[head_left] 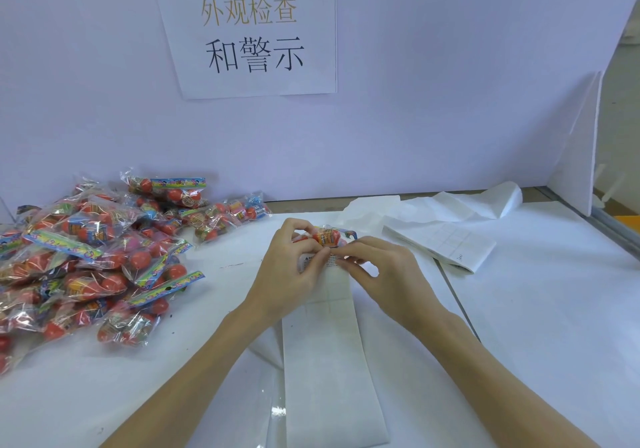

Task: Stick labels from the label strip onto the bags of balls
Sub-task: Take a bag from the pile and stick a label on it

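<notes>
- My left hand pinches a label at bench centre.
- My right hand pinches the same label against one bag of balls.
- Label strip runs toward 6 o'clock.
- Remaining bags piled at 9 o'clock.

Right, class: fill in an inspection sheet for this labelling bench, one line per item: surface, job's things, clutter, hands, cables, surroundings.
Surface: white table, paper-covered.
Job's things: label strip runs toward the person; one bag of balls held over its far end; pile of bags on the left.
Clutter: crumpled backing paper and folded label sheets at the right rear.
Hands: left hand grips the bag; right hand pinches at a label.
Cables: nothing seen.
Surroundings: white partition with a printed sign; side panel on the right.
</notes>
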A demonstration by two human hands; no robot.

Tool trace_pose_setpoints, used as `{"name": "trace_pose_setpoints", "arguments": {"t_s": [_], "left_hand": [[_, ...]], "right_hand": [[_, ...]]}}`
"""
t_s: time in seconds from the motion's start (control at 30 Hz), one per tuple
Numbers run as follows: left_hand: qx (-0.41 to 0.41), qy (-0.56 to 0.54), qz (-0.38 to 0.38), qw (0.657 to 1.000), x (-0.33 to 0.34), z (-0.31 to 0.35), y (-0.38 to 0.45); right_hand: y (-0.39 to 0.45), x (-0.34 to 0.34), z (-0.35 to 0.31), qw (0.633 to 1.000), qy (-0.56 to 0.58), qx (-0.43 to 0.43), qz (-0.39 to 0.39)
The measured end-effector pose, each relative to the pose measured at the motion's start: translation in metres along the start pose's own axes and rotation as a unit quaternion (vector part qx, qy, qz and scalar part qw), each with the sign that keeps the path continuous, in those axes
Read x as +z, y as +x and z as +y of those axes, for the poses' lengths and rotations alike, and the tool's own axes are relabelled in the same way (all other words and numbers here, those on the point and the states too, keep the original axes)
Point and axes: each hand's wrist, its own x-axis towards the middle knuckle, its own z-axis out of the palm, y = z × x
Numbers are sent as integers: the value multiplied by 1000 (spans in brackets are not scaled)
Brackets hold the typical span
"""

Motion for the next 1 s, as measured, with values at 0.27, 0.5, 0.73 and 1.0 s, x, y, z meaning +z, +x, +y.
{"name": "trace_pose_setpoints", "arguments": {"t_s": [0.27,0.5,0.73,1.0], "left_hand": [[-10,-4,-28,1000,0,-6,2],[-17,0,-37,999,-1,-9,4],[-35,2,-44,998,-2,-10,3],[-47,-11,17,999,-9,-10,6]], "right_hand": [[0,0,-1,994,97,45,4],[1,-1,-4,986,134,96,-30],[-1,-1,-5,992,102,68,-21],[8,-10,-12,958,217,171,81]]}}
